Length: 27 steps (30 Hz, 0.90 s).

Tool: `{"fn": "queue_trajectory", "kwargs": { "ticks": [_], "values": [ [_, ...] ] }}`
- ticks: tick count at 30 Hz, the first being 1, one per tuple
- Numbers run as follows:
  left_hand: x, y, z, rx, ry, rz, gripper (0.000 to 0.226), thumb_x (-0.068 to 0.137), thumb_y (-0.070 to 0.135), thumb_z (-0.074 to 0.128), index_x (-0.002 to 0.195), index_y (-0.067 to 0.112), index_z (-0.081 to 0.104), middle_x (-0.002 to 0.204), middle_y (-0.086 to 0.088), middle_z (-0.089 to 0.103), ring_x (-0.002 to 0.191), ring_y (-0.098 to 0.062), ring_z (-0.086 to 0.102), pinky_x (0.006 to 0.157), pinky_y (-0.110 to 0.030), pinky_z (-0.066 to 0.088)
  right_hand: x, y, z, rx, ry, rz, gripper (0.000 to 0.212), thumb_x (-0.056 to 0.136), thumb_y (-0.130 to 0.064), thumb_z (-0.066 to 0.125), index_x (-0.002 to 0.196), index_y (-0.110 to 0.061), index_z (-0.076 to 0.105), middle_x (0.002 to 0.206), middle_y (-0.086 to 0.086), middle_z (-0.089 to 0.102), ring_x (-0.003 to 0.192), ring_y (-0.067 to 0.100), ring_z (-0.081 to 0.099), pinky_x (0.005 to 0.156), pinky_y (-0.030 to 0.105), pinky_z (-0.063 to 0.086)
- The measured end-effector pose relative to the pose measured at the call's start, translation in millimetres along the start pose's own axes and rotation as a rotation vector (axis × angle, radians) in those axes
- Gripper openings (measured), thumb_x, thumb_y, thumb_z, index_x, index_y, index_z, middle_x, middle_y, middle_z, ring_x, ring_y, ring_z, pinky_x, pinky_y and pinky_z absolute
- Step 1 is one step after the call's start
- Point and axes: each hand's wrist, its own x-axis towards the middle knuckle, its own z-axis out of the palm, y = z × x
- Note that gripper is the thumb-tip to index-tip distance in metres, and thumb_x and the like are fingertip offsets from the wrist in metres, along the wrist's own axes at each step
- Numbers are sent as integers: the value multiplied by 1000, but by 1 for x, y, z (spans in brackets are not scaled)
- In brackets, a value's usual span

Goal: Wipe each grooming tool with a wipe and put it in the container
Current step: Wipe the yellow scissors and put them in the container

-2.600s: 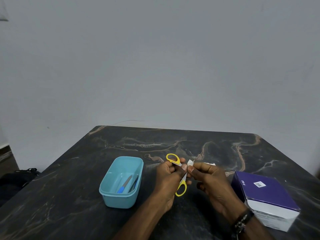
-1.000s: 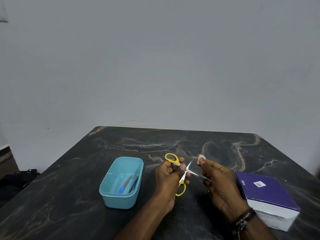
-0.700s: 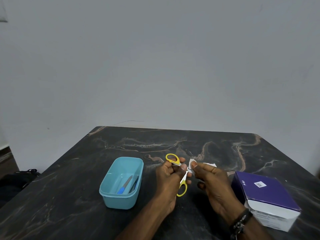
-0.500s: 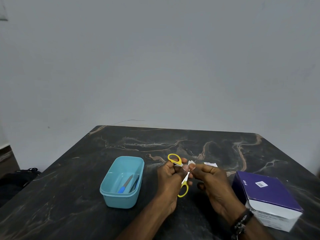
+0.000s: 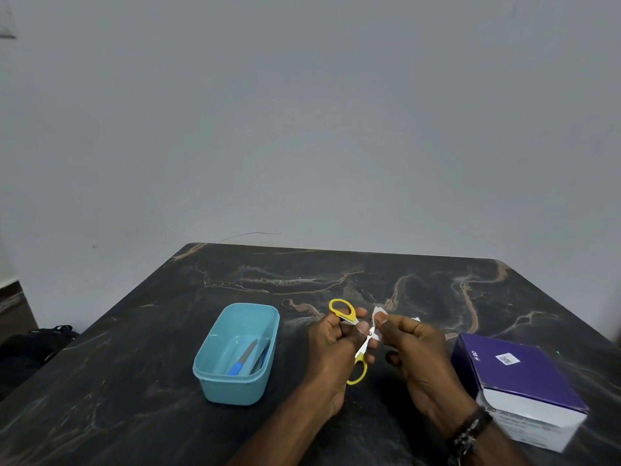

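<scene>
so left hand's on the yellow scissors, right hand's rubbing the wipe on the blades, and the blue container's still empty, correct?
Not quite: the blue container is not empty. The head view shows at least two tools lying in it, one with a blue handle. The rest holds: the left hand holds the yellow scissors and the right hand pinches the wipe against the blades.

Veined dark marble table [image 5: 235, 432], matt plastic container [image 5: 215, 381], glossy cardboard box [image 5: 517, 375]
</scene>
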Motion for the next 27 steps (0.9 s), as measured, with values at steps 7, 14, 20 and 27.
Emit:
{"fn": "queue_trajectory", "kwargs": {
  "ticks": [7,14,20,27],
  "values": [
    [0,1,-1,4,40,-10,10,87,2,65,97,4,67,76,-13,71,59,-14,64,49,-26,51,-1,5,0,-81,-88,38,22,88,-19,65,79,-2,74,68,12,64,66,25,49,48,23,31],
    [0,2,2,17,25,-56,9,89,-2,61,92,4,66,65,-8,67,51,-11,60,44,-23,46,1,-2,-3,3,64,-2,26,85,-24,68,77,1,72,65,14,60,61,24,45,56,31,39],
    [0,9,-2,20,42,-33,13,81,-2,71,90,0,61,68,-13,69,48,-16,62,45,-25,51,3,-9,-8,67,113,-48,21,87,-22,67,89,-1,71,70,6,60,54,7,49,48,20,38],
    [1,11,-10,324,-94,25,7,80,6,74,81,4,68,64,-5,66,48,-11,58,45,-23,45,1,-13,-13,-59,-123,-111,22,80,-23,69,85,-3,75,77,9,71,68,12,58,56,21,40]
  ]
}}
